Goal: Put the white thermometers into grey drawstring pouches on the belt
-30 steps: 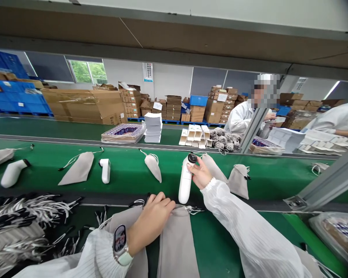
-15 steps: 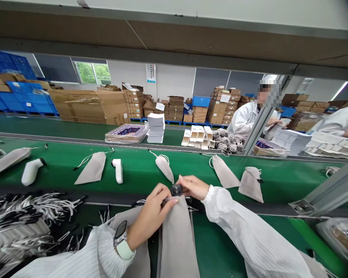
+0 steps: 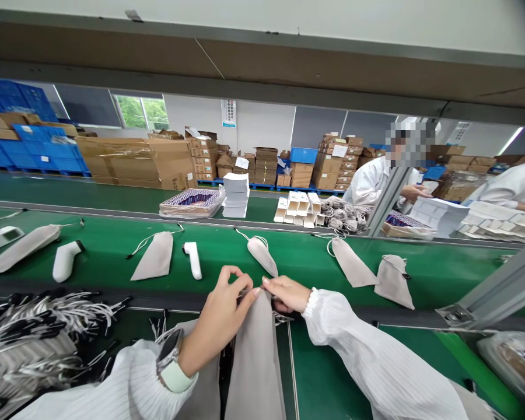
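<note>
A long grey drawstring bag (image 3: 256, 361) stretches toward me at the middle of the bench, its mouth at the far end. My left hand (image 3: 227, 315) pinches the left side of that mouth between thumb and fingers. From the right, my right hand (image 3: 289, 293) grips the opposite edge, with the fingertips of both hands close together. Whatever lies inside the bag is hidden. Beneath my left wrist lies another grey bag (image 3: 205, 373). Just beyond my hands, a small filled grey pouch (image 3: 262, 255) rests on the green conveyor belt (image 3: 221, 256).
White gun-shaped devices with black tips (image 3: 65, 262) lie on the belt among grey pouches (image 3: 155, 256). At left is a heap of bags with white cords (image 3: 39, 344). A metal post (image 3: 485, 286) stands at right. Across the belt, a person in white (image 3: 367, 181) works near paper stacks (image 3: 235, 195).
The dark round end that showed at the bag's mouth is out of sight now. My fingers have drawn the mouth together. Pouches and devices on the belt have shifted right.
</note>
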Motion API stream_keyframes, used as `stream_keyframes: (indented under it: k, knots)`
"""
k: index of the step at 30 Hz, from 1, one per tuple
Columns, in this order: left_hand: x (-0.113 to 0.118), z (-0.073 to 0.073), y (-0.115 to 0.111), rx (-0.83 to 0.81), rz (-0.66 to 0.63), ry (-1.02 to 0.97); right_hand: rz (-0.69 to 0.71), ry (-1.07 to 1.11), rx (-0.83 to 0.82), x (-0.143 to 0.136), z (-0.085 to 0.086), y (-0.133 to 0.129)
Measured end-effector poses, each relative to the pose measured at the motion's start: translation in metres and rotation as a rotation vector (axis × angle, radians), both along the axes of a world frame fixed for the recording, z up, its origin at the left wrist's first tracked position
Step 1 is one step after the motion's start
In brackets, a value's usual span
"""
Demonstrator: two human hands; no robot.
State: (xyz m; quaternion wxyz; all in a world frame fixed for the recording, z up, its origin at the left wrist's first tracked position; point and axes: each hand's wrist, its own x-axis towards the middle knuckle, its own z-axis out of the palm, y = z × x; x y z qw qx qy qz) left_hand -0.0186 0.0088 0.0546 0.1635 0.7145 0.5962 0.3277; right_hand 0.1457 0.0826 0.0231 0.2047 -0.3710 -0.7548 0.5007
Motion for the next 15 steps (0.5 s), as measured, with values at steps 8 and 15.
stream_keyframes:
  k: [8, 15]
  knots:
    - [-0.011, 0.060, -0.025, -0.712, -0.372, -0.333, -0.528, 0.115, 0.612, 0.040, 0.004, 0.036]
    - [0.001, 0.054, -0.025, -0.588, -0.351, -0.662, 0.194, 0.269, -0.321, 0.017, 0.008, 0.007]
